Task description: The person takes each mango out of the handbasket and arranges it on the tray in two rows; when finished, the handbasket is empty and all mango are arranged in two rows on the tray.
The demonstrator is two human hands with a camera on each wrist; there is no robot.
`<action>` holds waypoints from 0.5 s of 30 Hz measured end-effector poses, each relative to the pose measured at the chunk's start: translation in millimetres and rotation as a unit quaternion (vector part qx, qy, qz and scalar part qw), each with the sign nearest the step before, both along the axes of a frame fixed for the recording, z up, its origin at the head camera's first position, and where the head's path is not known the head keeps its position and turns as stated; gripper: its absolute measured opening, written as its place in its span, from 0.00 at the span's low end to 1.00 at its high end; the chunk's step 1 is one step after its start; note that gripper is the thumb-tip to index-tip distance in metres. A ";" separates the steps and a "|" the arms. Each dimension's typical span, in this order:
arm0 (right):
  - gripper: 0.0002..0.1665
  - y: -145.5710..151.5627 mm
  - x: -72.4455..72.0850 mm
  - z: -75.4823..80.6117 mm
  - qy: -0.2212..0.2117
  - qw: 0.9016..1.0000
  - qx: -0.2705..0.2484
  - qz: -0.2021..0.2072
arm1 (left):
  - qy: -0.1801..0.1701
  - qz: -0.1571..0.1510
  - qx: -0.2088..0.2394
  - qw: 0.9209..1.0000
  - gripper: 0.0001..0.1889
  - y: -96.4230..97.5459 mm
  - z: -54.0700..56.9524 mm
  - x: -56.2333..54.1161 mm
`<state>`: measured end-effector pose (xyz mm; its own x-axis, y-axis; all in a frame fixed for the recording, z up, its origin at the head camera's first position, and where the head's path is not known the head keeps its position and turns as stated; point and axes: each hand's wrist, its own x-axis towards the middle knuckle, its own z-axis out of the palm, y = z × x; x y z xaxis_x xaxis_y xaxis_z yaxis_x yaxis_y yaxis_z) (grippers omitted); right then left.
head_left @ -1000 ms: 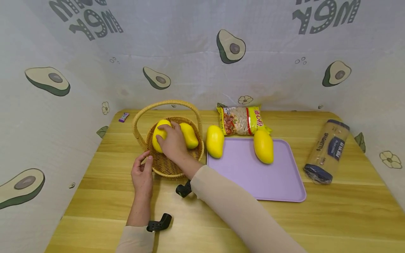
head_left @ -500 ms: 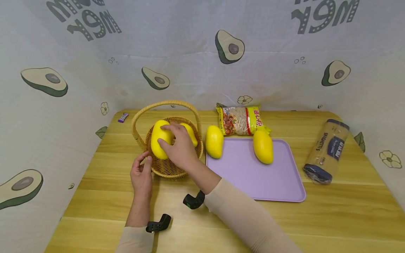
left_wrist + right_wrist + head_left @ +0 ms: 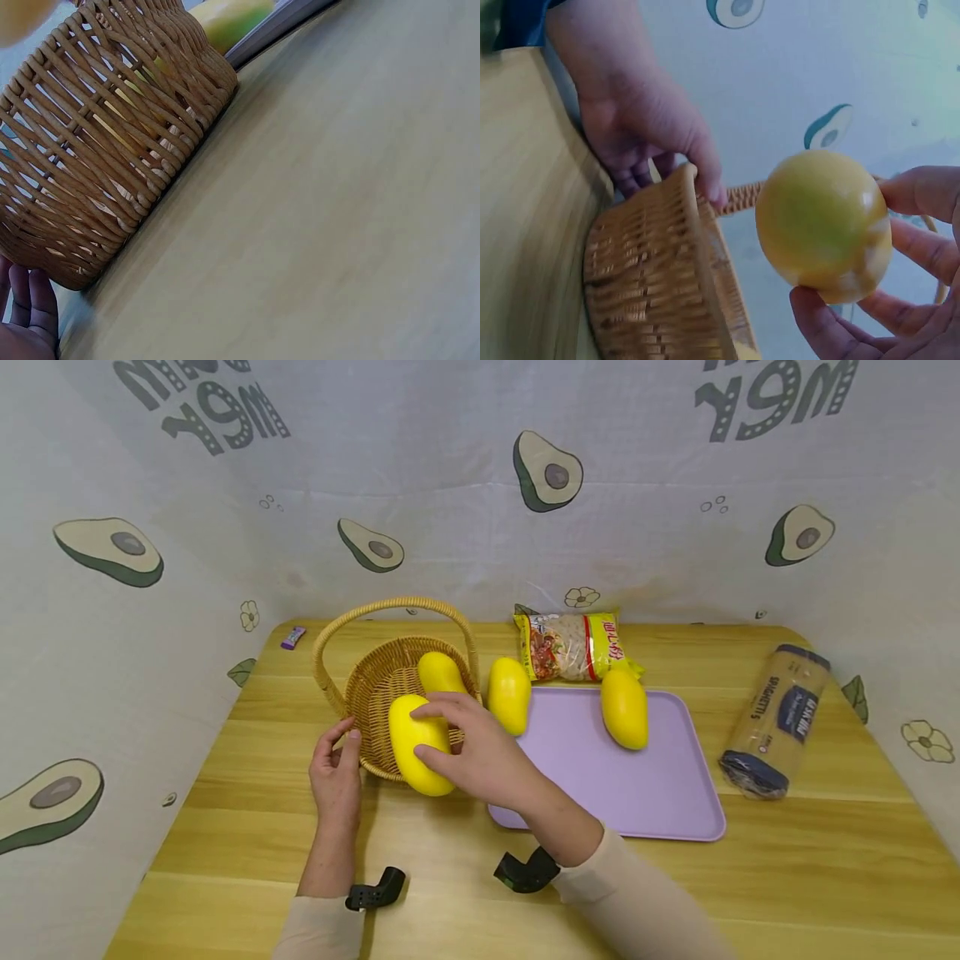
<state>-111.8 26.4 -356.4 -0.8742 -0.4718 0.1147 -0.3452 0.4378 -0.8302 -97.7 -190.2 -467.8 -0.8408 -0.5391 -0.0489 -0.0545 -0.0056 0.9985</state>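
My right hand (image 3: 491,756) grips a yellow mango (image 3: 416,747) between thumb and fingers, over the near rim of the wicker basket (image 3: 371,689). In the right wrist view this mango (image 3: 817,217) shows its rounded end, with a greenish patch. My left hand (image 3: 337,781) holds the basket's left rim, its thumb over the edge and its fingers against the outer wall. Inside the basket lies another mango (image 3: 438,672), partly covered by my right hand. One mango (image 3: 510,693) rests at the left edge of the lilac tray (image 3: 645,802), and another mango (image 3: 625,710) near its back edge.
A bag of noodles (image 3: 570,647) lies behind the tray. To the right is a pack of spaghetti (image 3: 776,718), and a small purple packet (image 3: 293,637) sits at the back left. The basket's tall handle (image 3: 397,603) arches above it. A printed curtain surrounds the table.
My right hand has lifted the mango from the basket's left side and carried it toward me and to the right. My left hand has stayed at the rim.
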 end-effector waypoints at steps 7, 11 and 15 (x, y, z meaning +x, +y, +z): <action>0.33 38.8 8.4 -6.7 -0.086 0.993 -0.066 -0.051 | 0.003 0.001 0.001 1.000 0.17 -1.4 0.2 0.2; 0.37 55.1 10.7 -8.8 -0.104 0.984 -0.101 -0.103 | -0.001 -0.001 -0.002 1.000 0.18 -2.2 0.8 1.2; 0.39 70.7 10.9 -11.3 -0.106 0.979 -0.108 -0.137 | -0.005 -0.008 0.000 1.000 0.19 -1.7 0.6 1.5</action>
